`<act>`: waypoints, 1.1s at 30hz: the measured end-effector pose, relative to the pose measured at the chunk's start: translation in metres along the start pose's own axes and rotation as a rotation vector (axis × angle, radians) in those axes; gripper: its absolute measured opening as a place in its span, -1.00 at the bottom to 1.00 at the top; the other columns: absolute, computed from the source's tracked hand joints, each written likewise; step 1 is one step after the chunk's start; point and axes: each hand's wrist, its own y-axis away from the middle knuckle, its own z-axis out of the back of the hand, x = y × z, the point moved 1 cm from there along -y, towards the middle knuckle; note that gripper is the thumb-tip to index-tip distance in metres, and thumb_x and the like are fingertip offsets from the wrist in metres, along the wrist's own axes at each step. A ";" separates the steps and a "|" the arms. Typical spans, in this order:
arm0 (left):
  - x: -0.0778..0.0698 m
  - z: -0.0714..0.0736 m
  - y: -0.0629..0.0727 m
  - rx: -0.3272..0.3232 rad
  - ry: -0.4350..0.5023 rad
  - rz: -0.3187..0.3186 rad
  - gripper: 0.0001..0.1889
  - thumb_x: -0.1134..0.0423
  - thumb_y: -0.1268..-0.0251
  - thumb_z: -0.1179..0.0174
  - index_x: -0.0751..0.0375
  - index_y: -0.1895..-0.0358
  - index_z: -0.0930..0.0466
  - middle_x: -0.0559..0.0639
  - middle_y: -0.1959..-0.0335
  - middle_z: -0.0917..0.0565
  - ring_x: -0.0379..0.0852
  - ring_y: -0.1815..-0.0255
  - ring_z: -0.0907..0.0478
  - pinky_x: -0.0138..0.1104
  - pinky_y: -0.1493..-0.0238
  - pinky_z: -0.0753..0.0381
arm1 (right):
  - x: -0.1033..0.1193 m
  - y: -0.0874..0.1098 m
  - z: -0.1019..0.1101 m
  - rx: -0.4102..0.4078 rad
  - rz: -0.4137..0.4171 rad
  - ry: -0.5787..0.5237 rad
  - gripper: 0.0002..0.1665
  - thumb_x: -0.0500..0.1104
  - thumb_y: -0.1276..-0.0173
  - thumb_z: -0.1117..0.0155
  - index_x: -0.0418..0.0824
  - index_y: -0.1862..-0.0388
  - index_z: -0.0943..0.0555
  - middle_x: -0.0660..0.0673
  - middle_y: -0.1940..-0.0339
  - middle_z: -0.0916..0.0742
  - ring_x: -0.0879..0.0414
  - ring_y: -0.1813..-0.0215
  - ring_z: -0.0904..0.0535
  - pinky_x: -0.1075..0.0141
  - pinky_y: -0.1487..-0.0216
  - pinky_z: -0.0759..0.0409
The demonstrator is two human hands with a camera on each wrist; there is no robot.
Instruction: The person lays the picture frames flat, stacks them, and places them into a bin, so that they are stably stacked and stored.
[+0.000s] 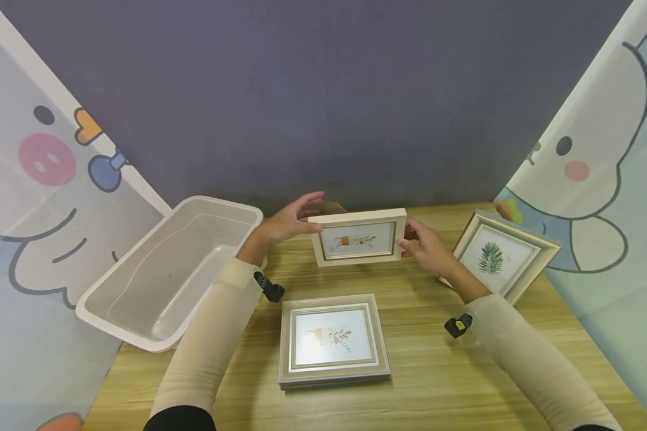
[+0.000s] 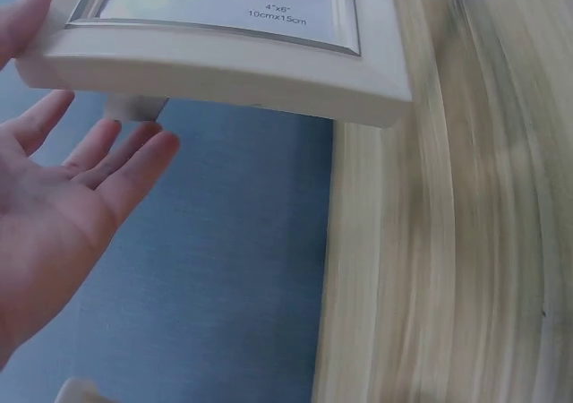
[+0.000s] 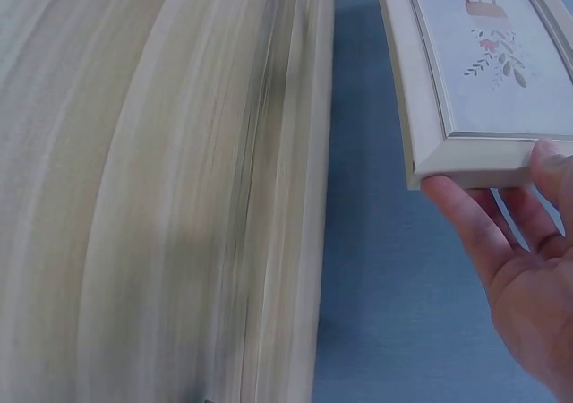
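Observation:
Both hands hold a cream picture frame (image 1: 359,237) over the back of the table, its print of a plant in an orange pot turned sideways. My left hand (image 1: 288,225) has its thumb on the frame's left edge; the other fingers spread behind it, near a brown flap (image 1: 331,208). In the left wrist view the fingers (image 2: 134,175) reach past the frame's side towards that flap. My right hand (image 1: 427,246) grips the opposite edge, thumb on the front. In the right wrist view the fingertips (image 3: 439,186) sit against the frame's outer side.
A stack of picture frames (image 1: 334,340) lies near the front middle of the wooden table (image 1: 420,371). On the right, a frame with a green leaf print (image 1: 490,257) stands tilted. A pale plastic tub (image 1: 135,287) stands at the left. A dark panel (image 1: 323,102) rises behind the table.

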 end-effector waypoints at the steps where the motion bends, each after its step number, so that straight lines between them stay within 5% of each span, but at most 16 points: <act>1: 0.001 0.000 0.000 -0.015 -0.008 0.001 -0.17 0.34 -0.43 -0.24 -0.05 -0.65 0.00 0.10 -0.65 -0.11 0.29 -0.64 -0.07 0.18 -0.52 -0.28 | 0.005 0.001 0.001 -0.002 -0.002 -0.002 -0.87 -0.43 -0.51 -0.14 -0.41 0.19 -0.36 -0.37 0.24 -0.55 -0.31 0.12 -0.67 0.22 0.24 -0.79; 11: 0.010 0.001 0.002 -0.135 -0.015 -0.017 -0.28 0.30 -0.44 -0.26 0.07 -0.59 -0.16 0.17 -0.54 -0.31 0.31 -0.52 -0.28 0.14 -0.40 -0.45 | 0.017 0.004 0.002 0.000 -0.018 -0.021 -0.88 -0.44 -0.50 -0.14 -0.45 0.12 -0.38 -0.40 0.19 -0.56 -0.30 0.12 -0.65 0.37 0.26 -0.76; 19: 0.013 -0.002 0.001 -0.246 -0.054 0.016 -0.43 0.23 -0.43 -0.29 -0.02 -0.46 -0.38 0.16 -0.31 -0.47 0.11 -0.28 -0.51 0.05 -0.23 -0.60 | 0.011 0.003 0.001 -0.019 -0.030 -0.041 -0.84 -0.46 -0.48 -0.15 -0.48 0.04 -0.40 -0.40 0.18 -0.57 -0.25 0.14 -0.64 0.38 0.27 -0.76; 33: 0.006 -0.010 -0.001 -0.282 -0.018 0.039 -0.52 0.28 -0.42 -0.30 0.09 -0.37 -0.49 0.25 -0.20 -0.52 0.09 -0.06 -0.65 -0.03 -0.09 -0.73 | -0.003 0.005 0.001 -0.012 -0.042 -0.045 -0.88 -0.44 -0.51 -0.12 -0.45 0.11 -0.36 -0.39 0.19 -0.54 -0.28 0.14 -0.63 0.32 0.30 -0.77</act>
